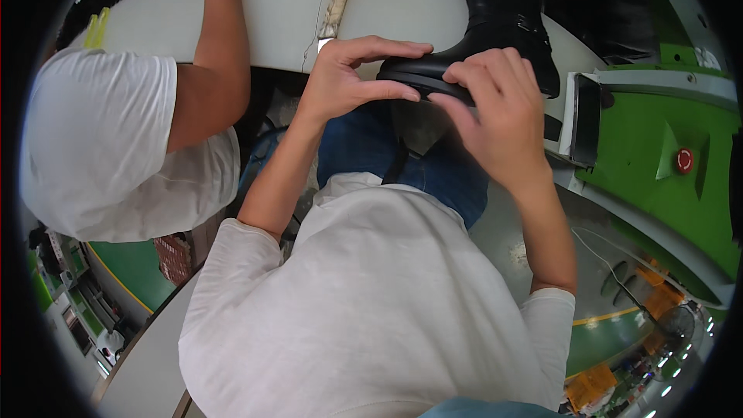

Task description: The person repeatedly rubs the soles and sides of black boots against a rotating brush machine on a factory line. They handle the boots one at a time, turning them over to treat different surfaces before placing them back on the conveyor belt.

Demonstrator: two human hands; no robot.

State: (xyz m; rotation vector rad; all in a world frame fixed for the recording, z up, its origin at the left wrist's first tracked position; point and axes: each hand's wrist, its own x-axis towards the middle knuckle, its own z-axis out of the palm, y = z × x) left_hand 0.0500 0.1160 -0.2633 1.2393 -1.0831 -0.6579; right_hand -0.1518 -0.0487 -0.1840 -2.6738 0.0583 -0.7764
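A black ankle-strap boot (pixel 495 11) lies at the near edge of the white table, its toe pointing left and its shaft reaching away from me. A small buckle (pixel 526 25) shows on its strap. My left hand (pixel 340 77) pinches the toe, fingers over the top and thumb under the sole edge. Along the sole's near side my right hand (pixel 499 112) is closed, with bent fingers above and the thumb below. Beyond my left hand lies a knife (pixel 338 1) with a pale wrapped handle, its blade tip partly hidden by that hand.
Close on my left sits another person in a white shirt (pixel 101 139), one arm (pixel 223 54) reaching over the white table (pixel 279 0). A green machine (pixel 658 139) with a red button (pixel 684 160) stands at my right. A yellow clip-like thing (pixel 96 27) is at the far left.
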